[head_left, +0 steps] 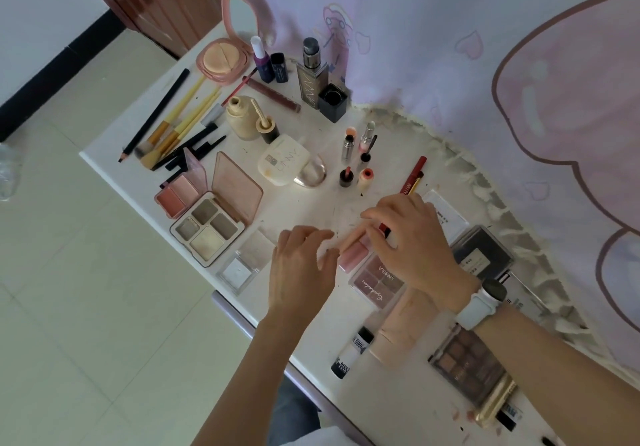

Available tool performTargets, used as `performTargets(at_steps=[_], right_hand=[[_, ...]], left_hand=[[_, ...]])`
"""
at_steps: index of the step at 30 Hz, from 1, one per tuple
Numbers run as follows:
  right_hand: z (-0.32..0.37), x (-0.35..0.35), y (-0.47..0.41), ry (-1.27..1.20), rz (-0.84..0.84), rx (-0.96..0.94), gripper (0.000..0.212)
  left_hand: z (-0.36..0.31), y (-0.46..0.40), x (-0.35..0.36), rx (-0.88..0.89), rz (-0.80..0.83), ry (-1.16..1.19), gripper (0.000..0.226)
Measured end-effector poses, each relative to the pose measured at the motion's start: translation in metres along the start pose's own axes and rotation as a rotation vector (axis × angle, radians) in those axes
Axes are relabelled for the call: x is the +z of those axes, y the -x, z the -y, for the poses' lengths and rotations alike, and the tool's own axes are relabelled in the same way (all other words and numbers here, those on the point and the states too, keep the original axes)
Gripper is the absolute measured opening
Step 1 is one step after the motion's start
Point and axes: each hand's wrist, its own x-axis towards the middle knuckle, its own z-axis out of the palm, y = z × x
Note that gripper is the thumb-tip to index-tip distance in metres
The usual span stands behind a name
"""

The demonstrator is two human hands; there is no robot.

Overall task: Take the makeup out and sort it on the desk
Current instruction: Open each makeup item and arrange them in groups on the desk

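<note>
Makeup lies spread over the white desk (pixel 311 203). My right hand (pixel 412 241) is curled over a pink lip gloss tube (pixel 353 255), thumb and fingers pinching its upper end. A red lip pencil (pixel 414 175) runs under the same hand. My left hand (pixel 301 265) hovers just left of the tube with relaxed fingers and holds nothing. The tube lies against a mauve eyeshadow palette (pixel 377 283). To the left are an open four-pan palette (pixel 207 227) and a blush duo (pixel 176 196).
Brushes and pencils (pixel 180 123) fan out at the far left corner. Behind them stand a pink compact (pixel 221 59), a beige bottle (pixel 242 116) and a spray bottle (pixel 310 78). Small lipsticks (pixel 360 154) stand mid-desk. A brown palette (pixel 467 362) and a black-white tube (pixel 351 352) lie near me. The desk edge drops to the floor on the left.
</note>
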Motion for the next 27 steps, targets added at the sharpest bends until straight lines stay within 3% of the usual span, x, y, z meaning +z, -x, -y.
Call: performTargets(at_steps=[5,11,13,16,19,21,27], right_hand=[[0.010,0.004,0.004,-0.025,0.010,-0.021,0.018],[0.023,-0.004,0.006,-0.193,-0.118,0.002,0.026],[0.028,-0.009,0.005,-0.261,-0.103,0.104,0.034],[0.035,-0.011,0.003,-0.439,0.004,0.257,0.029],[0.043,-0.009,0.003,-0.654,0.016,0.308,0.014],[0.048,-0.008,0.003,-0.707,0.005,0.337,0.021],[0.059,-0.008,0.005,-0.673,-0.119,0.304,0.019]], left_hand=[[0.003,0.016,0.002,0.021,-0.038,0.010,0.017],[0.004,0.019,0.000,0.031,-0.107,0.034,0.012],[0.006,0.023,-0.004,0.045,-0.165,0.038,0.013],[0.006,0.027,-0.009,0.110,-0.230,0.056,0.011],[0.004,0.027,-0.014,0.168,-0.238,0.074,0.022],[0.002,0.027,-0.018,0.212,-0.206,0.045,0.027],[-0.004,0.028,-0.025,0.270,-0.189,-0.025,0.044]])
